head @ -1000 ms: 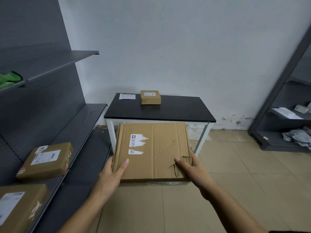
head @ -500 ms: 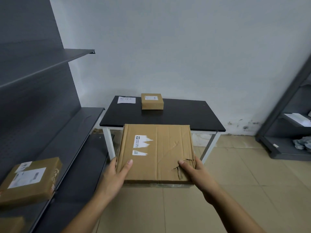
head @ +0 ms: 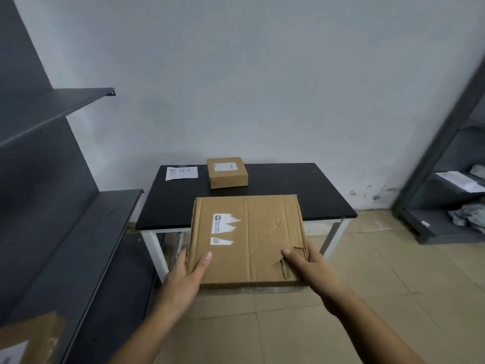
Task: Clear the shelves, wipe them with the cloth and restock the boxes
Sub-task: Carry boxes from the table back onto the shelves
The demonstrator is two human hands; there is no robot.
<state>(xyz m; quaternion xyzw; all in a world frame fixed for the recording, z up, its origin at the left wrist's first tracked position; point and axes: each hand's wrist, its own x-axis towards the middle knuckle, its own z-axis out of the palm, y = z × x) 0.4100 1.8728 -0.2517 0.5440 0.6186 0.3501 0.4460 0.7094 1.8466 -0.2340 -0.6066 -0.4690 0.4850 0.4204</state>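
Observation:
I hold a large flat cardboard box [head: 252, 237] level in front of me, its far edge over the near edge of the black table [head: 173, 206]. My left hand [head: 187, 278] grips its near left corner, thumb on top. My right hand [head: 308, 269] grips the near right corner beside a torn patch. A small cardboard box [head: 227, 172] sits at the back of the table next to a white paper note [head: 181, 173]. The dark grey shelves [head: 78, 248] run along the left. Another labelled box [head: 29, 340] shows at the bottom left corner, on the shelf.
A second grey shelf unit [head: 446, 164] stands at the right with papers and crumpled wrapping on it. A white wall rises behind the table. Beige floor tiles [head: 380, 271] lie to the right and below.
I have moved closer to the table with the large box, which now overlaps the tabletop edge. The boxes on the left shelf have slid mostly out of view, and the green cloth is gone from sight.

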